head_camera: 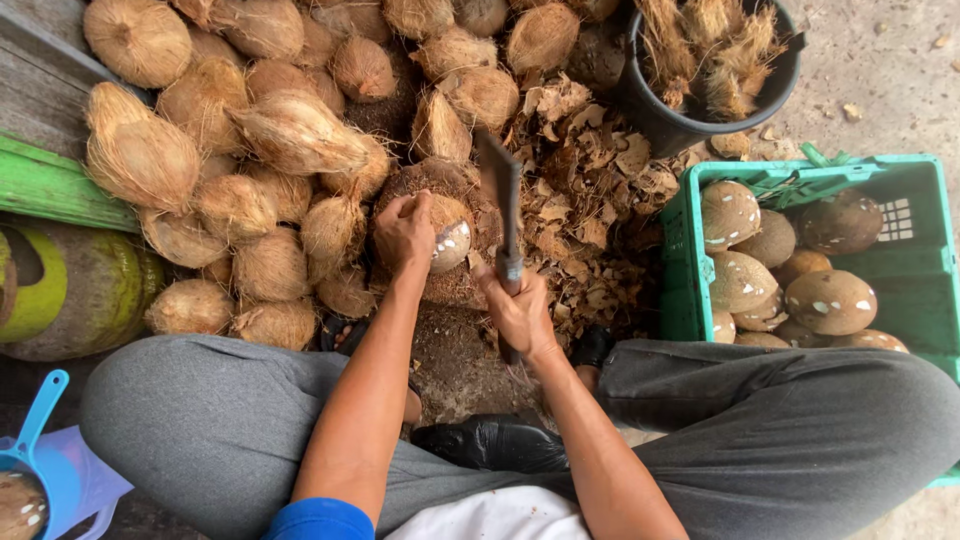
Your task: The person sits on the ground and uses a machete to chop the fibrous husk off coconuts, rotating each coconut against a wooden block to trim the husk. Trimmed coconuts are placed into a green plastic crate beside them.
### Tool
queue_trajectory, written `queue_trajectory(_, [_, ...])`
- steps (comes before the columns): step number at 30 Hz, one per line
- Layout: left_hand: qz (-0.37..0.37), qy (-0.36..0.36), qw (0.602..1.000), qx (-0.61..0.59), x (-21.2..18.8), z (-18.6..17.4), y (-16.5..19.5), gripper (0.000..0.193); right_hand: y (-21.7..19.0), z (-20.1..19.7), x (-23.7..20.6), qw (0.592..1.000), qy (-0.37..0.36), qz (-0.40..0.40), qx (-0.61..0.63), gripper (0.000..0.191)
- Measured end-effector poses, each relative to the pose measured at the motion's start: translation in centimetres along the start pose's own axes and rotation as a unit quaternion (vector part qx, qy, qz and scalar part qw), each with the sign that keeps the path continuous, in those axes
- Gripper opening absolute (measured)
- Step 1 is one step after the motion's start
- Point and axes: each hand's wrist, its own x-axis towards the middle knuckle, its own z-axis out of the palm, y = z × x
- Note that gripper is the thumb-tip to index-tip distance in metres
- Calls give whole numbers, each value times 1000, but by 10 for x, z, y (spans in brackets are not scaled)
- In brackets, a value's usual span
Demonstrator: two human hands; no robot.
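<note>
My left hand [403, 232] grips a partly husked coconut [452, 232] on a round, fibre-covered chopping block [440, 180] in front of me. White chipped patches show on the nut's shell. My right hand [518, 312] holds the handle of a dark cleaver [502, 190], its blade pointing away from me just right of the coconut. Both forearms reach out over my grey trousers.
A pile of fibrous brown coconuts [240, 130] fills the left and back. Husk chips [590, 170] litter the ground. A black bucket [690, 110] holds husk scraps. A green crate [900, 270] at right holds several peeled coconuts. A green gas cylinder [70, 290] and blue scoop [35, 430] lie at left.
</note>
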Motion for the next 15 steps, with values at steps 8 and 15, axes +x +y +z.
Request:
queue_trajectory(8, [53, 20, 998, -35, -6, -2, 1, 35, 3, 3, 7, 978, -29, 180, -104, 41])
queue_trajectory(15, [36, 36, 998, -42, -20, -1, 9, 38, 15, 4, 7, 984, -24, 161, -78, 37])
